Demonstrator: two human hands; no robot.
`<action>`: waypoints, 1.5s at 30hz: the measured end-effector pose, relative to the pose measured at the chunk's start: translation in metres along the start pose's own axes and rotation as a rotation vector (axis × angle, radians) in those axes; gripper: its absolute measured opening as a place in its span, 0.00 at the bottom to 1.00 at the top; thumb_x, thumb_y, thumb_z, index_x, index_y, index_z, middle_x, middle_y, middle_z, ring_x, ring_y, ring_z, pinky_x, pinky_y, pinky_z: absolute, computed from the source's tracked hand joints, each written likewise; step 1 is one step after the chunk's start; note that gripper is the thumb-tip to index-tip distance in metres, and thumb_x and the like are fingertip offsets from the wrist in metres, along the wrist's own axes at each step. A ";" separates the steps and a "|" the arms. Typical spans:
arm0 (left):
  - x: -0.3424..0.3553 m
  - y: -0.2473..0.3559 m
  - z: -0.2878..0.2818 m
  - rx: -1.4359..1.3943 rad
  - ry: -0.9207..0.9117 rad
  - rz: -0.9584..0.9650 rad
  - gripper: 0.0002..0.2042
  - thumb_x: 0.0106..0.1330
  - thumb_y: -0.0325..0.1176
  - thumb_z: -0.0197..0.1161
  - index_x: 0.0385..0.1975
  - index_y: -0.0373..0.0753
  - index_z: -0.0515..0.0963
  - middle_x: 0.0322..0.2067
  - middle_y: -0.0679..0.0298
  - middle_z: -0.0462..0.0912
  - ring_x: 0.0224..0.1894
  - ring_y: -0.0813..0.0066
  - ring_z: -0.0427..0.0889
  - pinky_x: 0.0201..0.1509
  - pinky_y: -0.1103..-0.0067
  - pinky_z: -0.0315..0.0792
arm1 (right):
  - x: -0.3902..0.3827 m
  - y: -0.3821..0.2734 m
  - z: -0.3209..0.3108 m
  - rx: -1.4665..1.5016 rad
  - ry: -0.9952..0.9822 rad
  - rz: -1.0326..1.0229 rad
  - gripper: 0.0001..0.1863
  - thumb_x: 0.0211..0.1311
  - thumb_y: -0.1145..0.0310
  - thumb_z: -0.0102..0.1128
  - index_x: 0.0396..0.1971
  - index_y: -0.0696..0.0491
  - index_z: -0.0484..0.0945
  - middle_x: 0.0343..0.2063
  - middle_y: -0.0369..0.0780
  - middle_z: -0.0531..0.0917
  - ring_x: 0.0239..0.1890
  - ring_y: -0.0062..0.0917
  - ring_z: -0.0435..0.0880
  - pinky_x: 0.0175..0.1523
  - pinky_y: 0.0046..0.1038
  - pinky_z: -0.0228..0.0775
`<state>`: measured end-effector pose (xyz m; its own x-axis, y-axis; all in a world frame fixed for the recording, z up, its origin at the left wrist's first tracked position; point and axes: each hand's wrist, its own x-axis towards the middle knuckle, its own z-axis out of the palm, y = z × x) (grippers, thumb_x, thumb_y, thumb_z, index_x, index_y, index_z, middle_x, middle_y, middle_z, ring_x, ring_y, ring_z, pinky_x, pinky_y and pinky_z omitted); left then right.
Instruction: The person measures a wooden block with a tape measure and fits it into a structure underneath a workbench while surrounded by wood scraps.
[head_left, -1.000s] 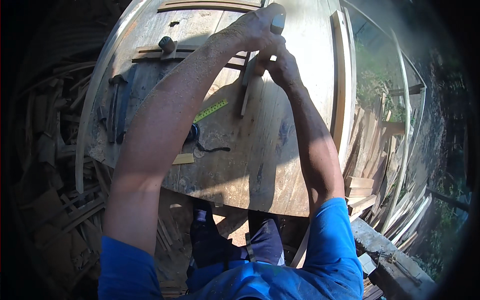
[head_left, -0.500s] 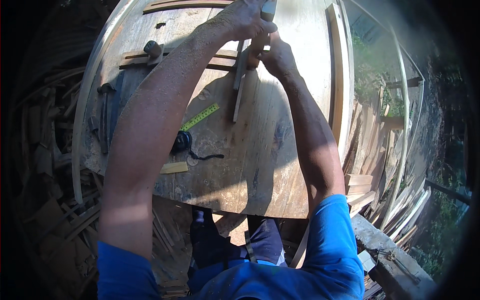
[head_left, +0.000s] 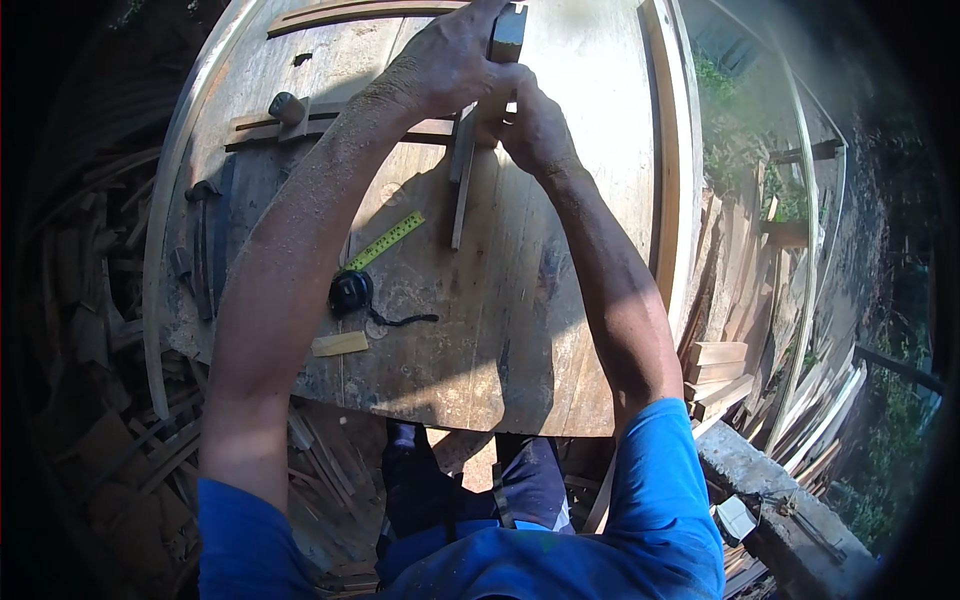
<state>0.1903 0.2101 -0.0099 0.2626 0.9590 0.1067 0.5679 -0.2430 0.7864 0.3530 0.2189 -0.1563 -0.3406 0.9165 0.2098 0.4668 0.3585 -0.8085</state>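
At the far side of the wooden table [head_left: 480, 345], my left hand [head_left: 448, 62] is closed around a wooden block-shaped piece [head_left: 508, 36] with a dark grey face. My right hand [head_left: 540, 125] grips the lower part of the same piece, close beside the left hand. Much of the piece is hidden by my fingers, so its exact kind does not show. Just below it, narrow wood strips [head_left: 461, 185] point toward me. Sawdust clings to my left wrist and forearm. A black tape measure [head_left: 350, 292] lies between my arms with its yellow blade [head_left: 383, 240] partly drawn out.
A hammer [head_left: 203, 240] and other tools lie at the table's left. A mallet-like wooden piece [head_left: 288, 108] rests by long strips [head_left: 330, 125]. A long board [head_left: 664, 150] runs along the right side. Offcuts [head_left: 718, 370] are piled right; scrap wood surrounds the table's left.
Both hands and the wooden piece have come slightly nearer and to the left. The whole view has shifted a little, and the grip stays the same.
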 end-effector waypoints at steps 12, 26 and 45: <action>0.031 0.003 -0.004 0.138 -0.041 0.051 0.41 0.45 0.34 0.69 0.65 0.28 0.65 0.55 0.42 0.78 0.52 0.54 0.81 0.59 0.68 0.75 | 0.028 0.012 -0.005 -0.138 -0.006 0.037 0.35 0.50 0.66 0.75 0.55 0.56 0.65 0.40 0.53 0.85 0.44 0.49 0.86 0.48 0.42 0.80; 0.054 -0.036 0.001 0.268 0.056 0.181 0.35 0.52 0.32 0.66 0.63 0.30 0.68 0.44 0.42 0.83 0.46 0.53 0.83 0.55 0.67 0.77 | 0.041 0.009 -0.003 -0.135 0.044 -0.046 0.32 0.47 0.65 0.77 0.51 0.56 0.69 0.39 0.51 0.86 0.43 0.47 0.87 0.47 0.40 0.82; 0.067 -0.036 -0.003 0.068 -0.090 0.073 0.13 0.55 0.29 0.66 0.39 0.30 0.82 0.34 0.52 0.86 0.36 0.64 0.84 0.42 0.70 0.79 | 0.053 0.022 -0.004 -0.219 0.057 -0.141 0.33 0.48 0.75 0.77 0.53 0.53 0.66 0.43 0.45 0.87 0.49 0.38 0.87 0.51 0.37 0.83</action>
<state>0.1847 0.2835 -0.0292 0.3724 0.9222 0.1043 0.5955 -0.3237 0.7352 0.3483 0.2762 -0.1604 -0.3714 0.8611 0.3471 0.5857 0.5074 -0.6321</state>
